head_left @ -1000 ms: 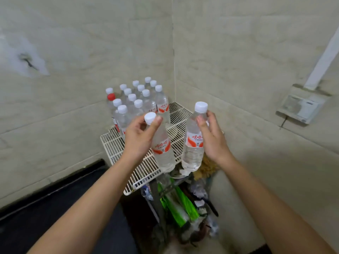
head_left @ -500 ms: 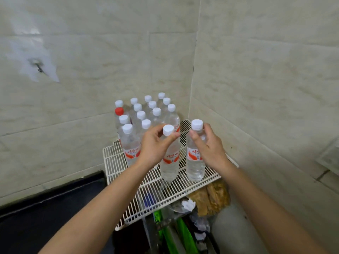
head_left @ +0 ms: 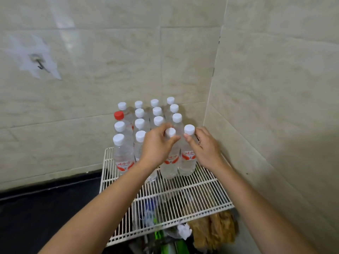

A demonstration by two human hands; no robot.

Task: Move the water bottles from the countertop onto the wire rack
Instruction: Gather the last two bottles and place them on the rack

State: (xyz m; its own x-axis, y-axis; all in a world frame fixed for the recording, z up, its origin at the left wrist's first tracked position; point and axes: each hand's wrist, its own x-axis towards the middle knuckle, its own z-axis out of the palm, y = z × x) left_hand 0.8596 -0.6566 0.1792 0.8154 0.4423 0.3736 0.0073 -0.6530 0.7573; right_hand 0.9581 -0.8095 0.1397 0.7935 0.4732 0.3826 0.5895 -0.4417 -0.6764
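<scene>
A white wire rack (head_left: 183, 195) stands in the corner of two tiled walls. Several clear water bottles with white caps (head_left: 139, 123) stand in rows at its back, one with a red cap (head_left: 118, 115). My left hand (head_left: 157, 145) grips the neck of a bottle (head_left: 169, 162) that stands upright on the rack at the front of the rows. My right hand (head_left: 205, 147) holds a second bottle (head_left: 188, 160) right beside it, also upright on the wires. Both bottles carry red and white labels.
A dark countertop (head_left: 45, 213) lies to the left of the rack. Under the rack sit green items (head_left: 159, 235), crumpled white paper (head_left: 183, 231) and a brown bundle (head_left: 214, 230). A metal hook (head_left: 39, 64) sticks out of the left wall.
Both hands carried their bottles forward and down from above the rack's front edge to the front of the bottle rows, where they now stand on the wires. The camera moved closer.
</scene>
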